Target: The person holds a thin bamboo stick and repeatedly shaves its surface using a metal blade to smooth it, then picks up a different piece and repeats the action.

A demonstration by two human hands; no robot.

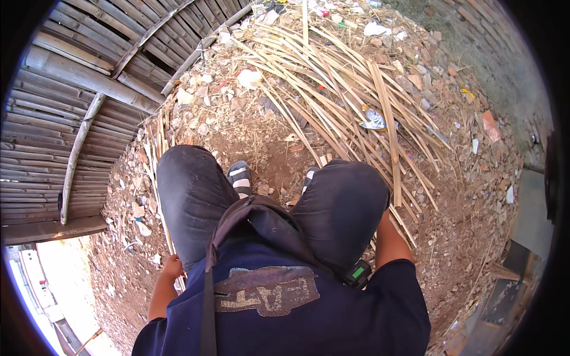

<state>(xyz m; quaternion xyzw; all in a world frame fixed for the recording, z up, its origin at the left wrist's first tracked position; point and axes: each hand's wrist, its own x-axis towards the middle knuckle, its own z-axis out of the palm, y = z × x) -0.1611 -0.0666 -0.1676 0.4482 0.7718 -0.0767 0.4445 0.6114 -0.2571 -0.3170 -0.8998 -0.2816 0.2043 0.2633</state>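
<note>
Got a strip pile [341, 98] on the ground [454, 231] ahead-right, with wrapper [373, 118] on it. Also got strips [154, 166] left of the knees [190, 184], bamboo wall [47, 142] past those.

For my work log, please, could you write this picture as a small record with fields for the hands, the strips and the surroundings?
Left hand: left hand low outside the left thigh, near thin pale strips; grip unclear
Right hand: hidden by the right knee; forearm visible
Main pile: long pale strips, loosely overlapping, ahead and rightward
Among them: shiny silver wrapper
Ground: brown soil with stones and litter
Left side: bamboo structure
</note>
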